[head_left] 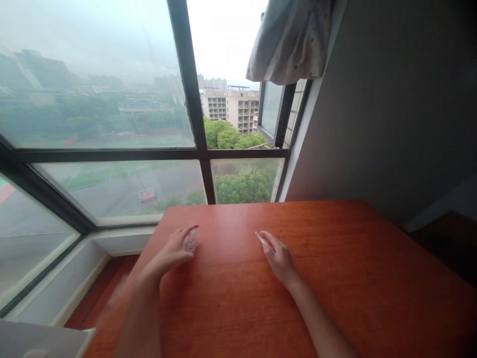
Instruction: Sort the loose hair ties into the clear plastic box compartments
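On the left of the table, my left hand is closed around a small deck of playing cards, its greyish patterned face turned to the right. Thumb and fingers grip the deck by its opposite edges. Across from it, my right hand pinches a thin white card between thumb and fingers, seen nearly edge-on. A gap of bare tabletop separates the two hands. What is printed on the cards is too small to make out.
The reddish-brown wooden table reaches to a large dark-framed window at its far edge. A pale curtain hangs at the upper right, beside a grey wall. A white ledge runs below the window on the left.
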`<state>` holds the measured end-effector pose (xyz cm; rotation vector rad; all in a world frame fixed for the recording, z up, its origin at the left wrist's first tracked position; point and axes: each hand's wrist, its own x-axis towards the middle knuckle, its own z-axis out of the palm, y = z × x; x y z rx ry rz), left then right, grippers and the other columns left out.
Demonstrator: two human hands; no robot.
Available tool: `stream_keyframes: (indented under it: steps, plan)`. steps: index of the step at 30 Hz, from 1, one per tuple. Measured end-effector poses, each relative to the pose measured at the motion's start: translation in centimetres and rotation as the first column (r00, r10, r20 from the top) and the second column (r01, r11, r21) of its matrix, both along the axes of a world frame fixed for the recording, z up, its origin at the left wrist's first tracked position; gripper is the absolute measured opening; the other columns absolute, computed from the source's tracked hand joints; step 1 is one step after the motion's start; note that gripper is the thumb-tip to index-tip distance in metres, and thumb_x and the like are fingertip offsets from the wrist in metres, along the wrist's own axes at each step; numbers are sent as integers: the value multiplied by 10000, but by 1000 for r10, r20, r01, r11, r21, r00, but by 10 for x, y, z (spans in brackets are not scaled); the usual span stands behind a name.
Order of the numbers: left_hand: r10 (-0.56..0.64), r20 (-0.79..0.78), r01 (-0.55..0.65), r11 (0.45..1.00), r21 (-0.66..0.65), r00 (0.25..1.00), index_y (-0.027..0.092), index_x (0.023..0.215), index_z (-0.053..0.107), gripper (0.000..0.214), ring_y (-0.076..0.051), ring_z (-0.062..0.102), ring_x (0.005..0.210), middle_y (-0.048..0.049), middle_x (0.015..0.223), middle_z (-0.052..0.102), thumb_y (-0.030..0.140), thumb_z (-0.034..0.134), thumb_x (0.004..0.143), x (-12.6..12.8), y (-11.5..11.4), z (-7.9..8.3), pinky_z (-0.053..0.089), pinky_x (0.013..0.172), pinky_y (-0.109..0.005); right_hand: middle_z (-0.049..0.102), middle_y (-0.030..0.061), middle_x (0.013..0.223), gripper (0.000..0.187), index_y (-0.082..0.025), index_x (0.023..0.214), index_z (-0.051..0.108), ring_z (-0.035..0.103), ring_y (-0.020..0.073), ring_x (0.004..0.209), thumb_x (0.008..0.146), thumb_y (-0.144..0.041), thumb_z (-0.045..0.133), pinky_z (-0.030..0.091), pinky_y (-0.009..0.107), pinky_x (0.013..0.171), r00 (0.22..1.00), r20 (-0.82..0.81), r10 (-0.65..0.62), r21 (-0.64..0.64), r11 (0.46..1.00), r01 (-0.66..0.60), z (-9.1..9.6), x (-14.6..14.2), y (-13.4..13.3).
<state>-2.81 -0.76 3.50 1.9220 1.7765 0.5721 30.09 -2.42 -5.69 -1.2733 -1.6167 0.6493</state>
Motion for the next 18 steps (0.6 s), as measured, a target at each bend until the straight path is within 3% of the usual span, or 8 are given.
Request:
stream_keyframes:
  steps: [4, 10, 14, 18]
  plan:
    - [13, -63, -17, 998, -57, 998, 196, 1369, 469, 826, -251, 538, 992, -70, 1060, 535, 163, 573, 550, 0, 4, -3, 461, 890, -358, 651, 81, 1223, 373, -223, 1224, 600, 623, 239, 1110, 891, -324, 469, 530, 394, 933, 1000, 3, -5, 0, 1000, 5, 3, -1, -1]
    - [61, 0, -61, 998, 31, 998, 195, 1394, 411, 825, -249, 515, 1043, -68, 1125, 486, 188, 563, 583, -1, 9, -5, 454, 923, -366, 662, 91, 1197, 362, -214, 1183, 622, 640, 251, 1074, 902, -378, 462, 548, 395, 905, 997, -75, -15, -23, 1000, 14, 10, -2, -3]
    - [22, 189, -48, 990, 135, 982, 196, 1361, 383, 741, -270, 438, 1236, -83, 1314, 447, 267, 587, 652, 12, 11, -10, 399, 1028, -407, 700, 104, 1044, 481, -181, 1200, 582, 700, 243, 914, 926, -525, 387, 615, 338, 666, 950, -310, -32, -188, 982, -28, 11, -3, -4]
    - [-69, 377, 80, 997, -13, 924, 164, 1390, 309, 772, -231, 601, 1043, -134, 1327, 489, 315, 629, 704, 36, 12, -23, 501, 879, -348, 704, 81, 861, 580, -158, 1151, 574, 718, 214, 665, 897, -632, 356, 560, 258, 443, 917, -392, -73, -307, 950, -56, 11, -4, -5]
